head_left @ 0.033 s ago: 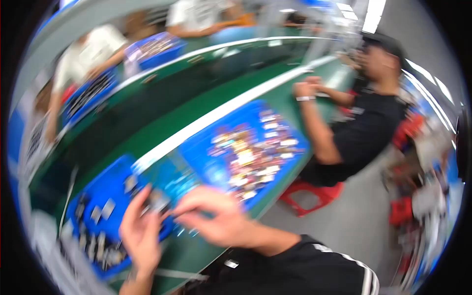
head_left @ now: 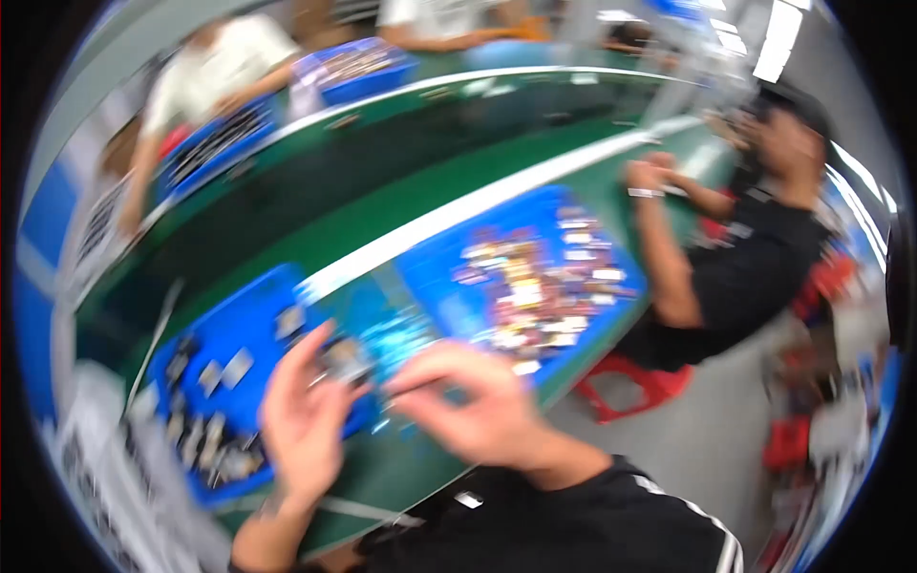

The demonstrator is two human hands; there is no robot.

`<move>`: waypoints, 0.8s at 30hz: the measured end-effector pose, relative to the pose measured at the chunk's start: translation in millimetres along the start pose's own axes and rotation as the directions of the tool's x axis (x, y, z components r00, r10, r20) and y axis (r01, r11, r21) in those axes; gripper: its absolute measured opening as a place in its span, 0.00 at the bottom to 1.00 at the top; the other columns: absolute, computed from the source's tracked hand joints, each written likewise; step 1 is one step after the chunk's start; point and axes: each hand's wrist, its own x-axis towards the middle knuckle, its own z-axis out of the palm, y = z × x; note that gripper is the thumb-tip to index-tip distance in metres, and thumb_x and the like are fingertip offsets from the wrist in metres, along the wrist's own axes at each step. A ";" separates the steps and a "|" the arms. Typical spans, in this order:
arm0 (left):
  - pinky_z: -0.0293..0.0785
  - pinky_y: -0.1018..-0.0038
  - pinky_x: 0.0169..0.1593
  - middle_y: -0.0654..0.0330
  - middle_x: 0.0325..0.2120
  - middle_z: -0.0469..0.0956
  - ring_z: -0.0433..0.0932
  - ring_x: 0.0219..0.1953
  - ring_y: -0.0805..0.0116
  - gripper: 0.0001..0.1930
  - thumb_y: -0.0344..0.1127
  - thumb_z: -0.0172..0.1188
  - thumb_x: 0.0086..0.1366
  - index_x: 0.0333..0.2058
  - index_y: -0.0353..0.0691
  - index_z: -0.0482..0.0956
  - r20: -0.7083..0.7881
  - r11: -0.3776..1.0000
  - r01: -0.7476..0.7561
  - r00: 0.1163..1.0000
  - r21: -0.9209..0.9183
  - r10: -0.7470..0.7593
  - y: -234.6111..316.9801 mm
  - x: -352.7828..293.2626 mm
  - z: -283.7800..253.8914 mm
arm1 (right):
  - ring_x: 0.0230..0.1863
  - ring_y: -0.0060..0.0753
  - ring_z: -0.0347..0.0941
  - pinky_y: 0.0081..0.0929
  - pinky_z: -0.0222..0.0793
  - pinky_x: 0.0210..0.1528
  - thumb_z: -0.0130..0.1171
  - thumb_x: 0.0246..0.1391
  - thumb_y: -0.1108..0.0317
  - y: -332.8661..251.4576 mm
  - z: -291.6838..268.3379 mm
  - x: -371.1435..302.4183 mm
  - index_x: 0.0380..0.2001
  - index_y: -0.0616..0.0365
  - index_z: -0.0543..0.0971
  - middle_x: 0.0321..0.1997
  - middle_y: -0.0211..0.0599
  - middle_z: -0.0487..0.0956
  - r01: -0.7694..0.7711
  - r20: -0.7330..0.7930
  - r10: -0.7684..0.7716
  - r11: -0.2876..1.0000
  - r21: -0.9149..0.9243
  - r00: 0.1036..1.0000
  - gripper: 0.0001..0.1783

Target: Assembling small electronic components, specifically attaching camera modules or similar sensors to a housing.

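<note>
My left hand (head_left: 304, 420) is raised over the right side of a blue tray, its thumb and fingers closed around a small silvery-grey part (head_left: 346, 361). Motion smears that part, so its kind does not show. Just to the right, my right hand (head_left: 478, 406) has thumb and forefinger pressed together on something thin and dark (head_left: 417, 386). A narrow gap separates the fingertips of the two hands. Under my left hand, the blue tray (head_left: 250, 329) holds several small dark and metallic parts. Small clear-blue pieces (head_left: 394, 336) lie behind my hands.
A larger blue tray (head_left: 435, 267) with many small pale and reddish parts stands to the right. A white strip (head_left: 458, 220) runs along the green bench (head_left: 382, 482). A co-worker (head_left: 750, 258) sits at right on a red stool (head_left: 635, 387). Across the bench are other people and blue bins (head_left: 368, 86).
The whole scene has shifted to the right in the picture as the view turned. My fingertips are slightly farther apart; both hands keep their grips.
</note>
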 end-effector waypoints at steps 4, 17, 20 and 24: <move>0.75 0.75 0.50 0.54 0.51 0.71 0.76 0.47 0.69 0.28 0.20 0.53 0.64 0.63 0.34 0.61 0.002 0.973 0.139 0.990 -0.183 -0.141 -12.0 6.2 0.2 | 0.25 0.18 0.72 0.16 0.65 0.26 0.69 0.44 0.77 8.8 5.1 8.8 0.29 0.58 0.82 0.30 0.29 0.82 -0.243 0.066 0.251 0.964 -0.111 0.966 0.08; 0.68 0.71 0.60 0.48 0.52 0.73 0.73 0.56 0.66 0.23 0.18 0.52 0.65 0.59 0.28 0.63 -0.030 0.973 0.085 0.995 -0.217 -0.093 -18.3 6.5 -10.1 | 0.20 0.27 0.71 0.23 0.66 0.23 0.67 0.41 0.81 22.7 40.6 38.8 0.27 0.60 0.81 0.25 0.35 0.80 -0.127 0.063 0.150 0.952 -0.277 0.987 0.08; 0.68 0.71 0.61 0.48 0.53 0.73 0.72 0.57 0.64 0.23 0.17 0.49 0.66 0.59 0.29 0.63 -0.021 0.980 0.057 0.998 -0.190 -0.063 -21.6 6.8 -10.2 | 0.21 0.31 0.73 0.25 0.67 0.24 0.67 0.41 0.81 26.0 39.8 38.0 0.28 0.60 0.81 0.26 0.37 0.80 -0.074 0.067 0.100 0.945 -0.318 0.993 0.08; 0.67 0.70 0.62 0.49 0.54 0.72 0.71 0.59 0.63 0.22 0.17 0.47 0.66 0.59 0.29 0.64 -0.024 0.986 0.049 0.998 -0.161 -0.053 -26.1 6.4 -9.6 | 0.24 0.36 0.76 0.26 0.69 0.25 0.67 0.41 0.81 31.8 40.1 38.3 0.28 0.60 0.81 0.25 0.38 0.80 -0.024 0.082 0.052 0.949 -0.315 0.995 0.08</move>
